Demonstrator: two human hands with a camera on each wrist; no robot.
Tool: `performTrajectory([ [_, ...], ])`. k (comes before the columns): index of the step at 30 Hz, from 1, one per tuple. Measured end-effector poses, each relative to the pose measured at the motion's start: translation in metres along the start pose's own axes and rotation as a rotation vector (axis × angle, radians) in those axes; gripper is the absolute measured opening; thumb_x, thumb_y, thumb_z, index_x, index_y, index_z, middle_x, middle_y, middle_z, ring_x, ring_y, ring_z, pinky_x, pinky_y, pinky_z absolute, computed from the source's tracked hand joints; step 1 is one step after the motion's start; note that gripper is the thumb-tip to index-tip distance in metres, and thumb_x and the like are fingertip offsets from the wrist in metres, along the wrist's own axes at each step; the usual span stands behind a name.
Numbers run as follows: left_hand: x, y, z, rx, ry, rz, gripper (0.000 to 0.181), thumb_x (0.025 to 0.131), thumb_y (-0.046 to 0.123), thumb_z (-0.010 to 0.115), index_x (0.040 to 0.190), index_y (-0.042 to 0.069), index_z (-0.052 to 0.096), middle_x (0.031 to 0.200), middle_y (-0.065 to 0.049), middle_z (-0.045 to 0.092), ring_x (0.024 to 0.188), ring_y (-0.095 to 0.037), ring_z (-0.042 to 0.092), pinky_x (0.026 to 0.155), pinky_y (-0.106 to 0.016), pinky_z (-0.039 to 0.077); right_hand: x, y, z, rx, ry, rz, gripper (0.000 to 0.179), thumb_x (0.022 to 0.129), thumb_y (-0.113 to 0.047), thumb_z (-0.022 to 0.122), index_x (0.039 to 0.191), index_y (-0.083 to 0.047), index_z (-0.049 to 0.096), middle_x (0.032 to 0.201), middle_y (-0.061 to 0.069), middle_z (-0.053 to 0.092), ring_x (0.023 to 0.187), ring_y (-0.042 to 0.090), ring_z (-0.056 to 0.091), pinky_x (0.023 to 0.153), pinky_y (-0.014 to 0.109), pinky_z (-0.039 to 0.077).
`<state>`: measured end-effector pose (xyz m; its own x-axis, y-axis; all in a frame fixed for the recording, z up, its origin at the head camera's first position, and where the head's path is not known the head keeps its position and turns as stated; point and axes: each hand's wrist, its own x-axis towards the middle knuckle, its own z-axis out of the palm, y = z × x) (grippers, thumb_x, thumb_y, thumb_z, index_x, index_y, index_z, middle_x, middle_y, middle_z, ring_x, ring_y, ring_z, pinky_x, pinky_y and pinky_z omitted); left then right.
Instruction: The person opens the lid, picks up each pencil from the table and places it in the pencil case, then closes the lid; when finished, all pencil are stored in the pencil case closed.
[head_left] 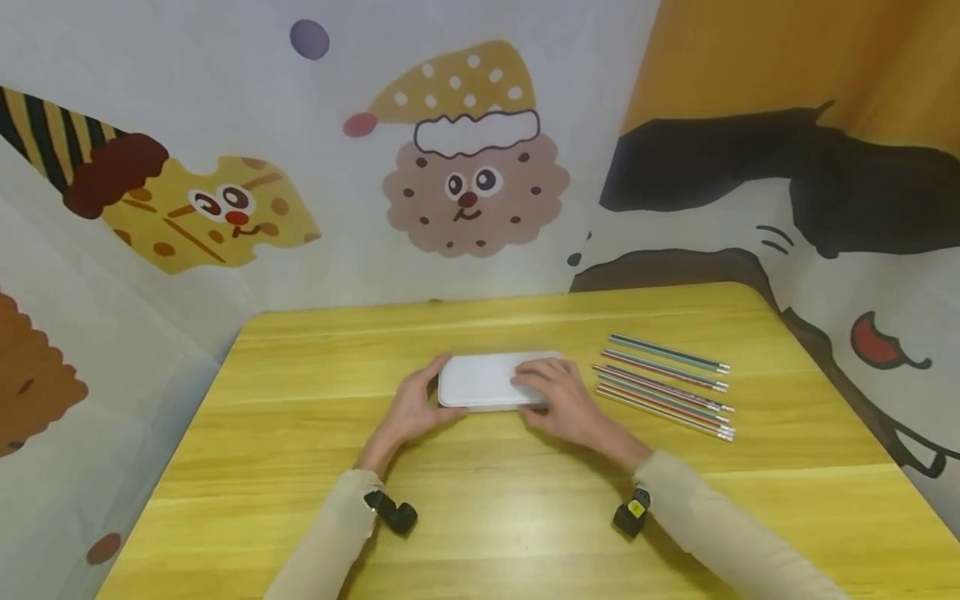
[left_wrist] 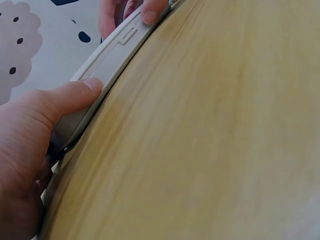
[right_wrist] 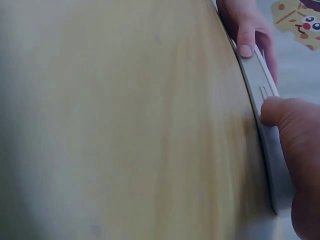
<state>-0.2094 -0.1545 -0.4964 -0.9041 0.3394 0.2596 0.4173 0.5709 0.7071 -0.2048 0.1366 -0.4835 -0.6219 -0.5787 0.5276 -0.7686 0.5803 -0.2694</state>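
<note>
A flat white pencil case (head_left: 480, 382) with rounded corners lies closed on the table, a small raised catch on its front side in the left wrist view. My left hand (head_left: 411, 407) grips its left end, thumb (left_wrist: 80, 96) against the front side and fingers round the back. My right hand (head_left: 561, 398) holds the case toward its right end. Its curled fingers rest on the lid, while the thumb (right_wrist: 280, 111) presses the front side near the catch. Several pencils (head_left: 663, 387) with pale ends lie side by side to the right, apart from both hands.
The yellow wood-grain table (head_left: 480, 517) ends at a wall hung with a cartoon-printed cloth (head_left: 330, 275). Dark wrist cameras (head_left: 393, 513) sit on both sleeves, low over the table.
</note>
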Motion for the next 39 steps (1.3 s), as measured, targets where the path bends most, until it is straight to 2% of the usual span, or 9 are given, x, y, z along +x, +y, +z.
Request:
performTrajectory([
  [8, 0.000, 0.000, 0.000, 0.000, -0.009, -0.029, 0.097, 0.070, 0.024, 0.093, 0.150, 0.002, 0.042, 0.145, -0.019, 0.050, 0.134, -0.035, 0.046, 0.112, -0.044, 0.036, 0.000, 0.002, 0.010, -0.053, 0.034, -0.007, 0.046, 0.074, -0.027, 0.086, 0.114, -0.011, 0.071, 0.124, 0.008, 0.063, 0.115, 0.028, 0.056, 0.097, 0.055, 0.040],
  [14, 0.000, -0.001, 0.000, -0.008, -0.009, -0.036, 0.097, 0.071, 0.026, 0.093, 0.151, 0.003, 0.042, 0.144, -0.019, 0.051, 0.133, -0.034, 0.047, 0.111, -0.044, 0.037, 0.001, 0.000, 0.011, -0.110, 0.057, -0.042, 0.043, 0.074, -0.028, 0.085, 0.111, -0.011, 0.071, 0.121, 0.008, 0.065, 0.110, 0.028, 0.058, 0.094, 0.054, 0.043],
  [26, 0.000, 0.002, -0.001, -0.046, -0.025, -0.065, 0.096, 0.074, 0.025, 0.092, 0.152, 0.004, 0.041, 0.149, -0.018, 0.047, 0.136, -0.031, 0.044, 0.111, -0.040, 0.037, 0.003, 0.002, 0.014, -0.338, 0.143, -0.297, 0.038, 0.078, -0.025, 0.077, 0.107, -0.002, 0.070, 0.110, 0.017, 0.070, 0.094, 0.031, 0.067, 0.082, 0.045, 0.056],
  [39, 0.000, 0.002, -0.001, -0.027, -0.019, -0.074, 0.096, 0.074, 0.026, 0.091, 0.153, 0.006, 0.040, 0.150, -0.017, 0.046, 0.138, -0.032, 0.042, 0.112, -0.043, 0.036, 0.004, 0.005, 0.016, -0.440, 0.172, -0.419, 0.034, 0.079, -0.022, 0.074, 0.104, 0.001, 0.070, 0.104, 0.016, 0.071, 0.090, 0.029, 0.070, 0.078, 0.038, 0.060],
])
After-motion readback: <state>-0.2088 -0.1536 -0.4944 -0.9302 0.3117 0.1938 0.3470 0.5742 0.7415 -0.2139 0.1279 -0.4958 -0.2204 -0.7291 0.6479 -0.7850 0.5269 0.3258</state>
